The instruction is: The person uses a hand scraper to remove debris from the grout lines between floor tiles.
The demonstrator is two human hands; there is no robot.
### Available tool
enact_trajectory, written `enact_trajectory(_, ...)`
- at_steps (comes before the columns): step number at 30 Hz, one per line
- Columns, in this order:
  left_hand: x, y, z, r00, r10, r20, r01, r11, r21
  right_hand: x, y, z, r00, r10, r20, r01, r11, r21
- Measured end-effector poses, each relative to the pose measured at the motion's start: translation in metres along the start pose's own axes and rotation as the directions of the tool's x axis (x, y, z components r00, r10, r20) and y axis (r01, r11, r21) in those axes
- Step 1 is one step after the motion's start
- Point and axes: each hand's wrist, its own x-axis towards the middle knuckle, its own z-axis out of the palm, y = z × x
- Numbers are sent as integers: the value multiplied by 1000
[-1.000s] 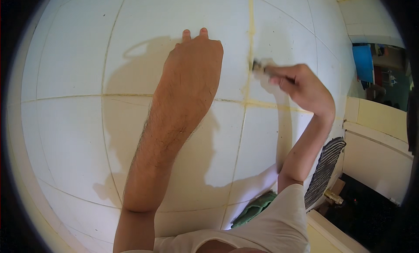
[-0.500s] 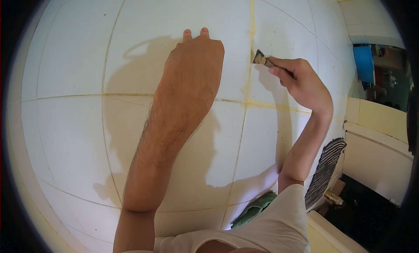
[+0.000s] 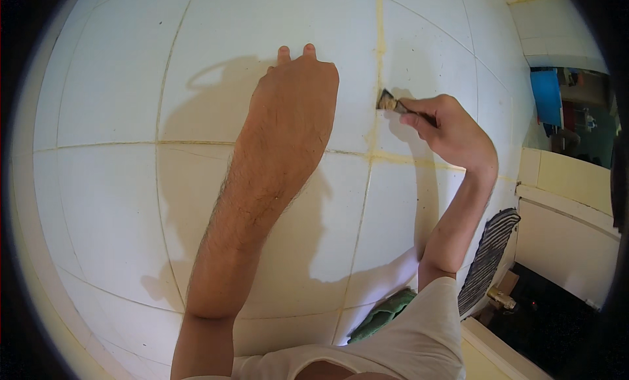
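Note:
White tiles (image 3: 216, 26) lie beneath both hands, with thin joints between them. Yellowish paste (image 3: 379, 26) covers the joint nearest my right hand and part of the crossing one. My right hand (image 3: 452, 128) pinches a small putty knife (image 3: 388, 102), its dark-edged blade smeared with beige paste and touching that joint. The handle is mostly hidden in my fingers. My left hand (image 3: 295, 98) is planted palm-down on a tile to the left of the joint, two fingertips showing stretched out; the other fingers are hidden.
A green cloth (image 3: 383, 314) lies close to my body. To the right are a dark striped mat (image 3: 488, 262), a raised ledge (image 3: 563, 216), and a brass-coloured fitting (image 3: 502, 299) beside a dark opening. Farther off, a blue container (image 3: 546, 95) stands in a doorway.
My right hand has drawn the putty knife a short way towards me along the pasted joint. My left hand stays planted in the same place.

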Motion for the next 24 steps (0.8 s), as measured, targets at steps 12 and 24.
enact_trajectory(12,0,3,-2,1000,-21,5,21,1000,-15,-9,6,0,991,-86,101,87,996,-8)
enact_trajectory(24,-3,1,0,998,-6,-55,6,1000,-5,-5,-3,2,993,107,-51,-115,975,-192)
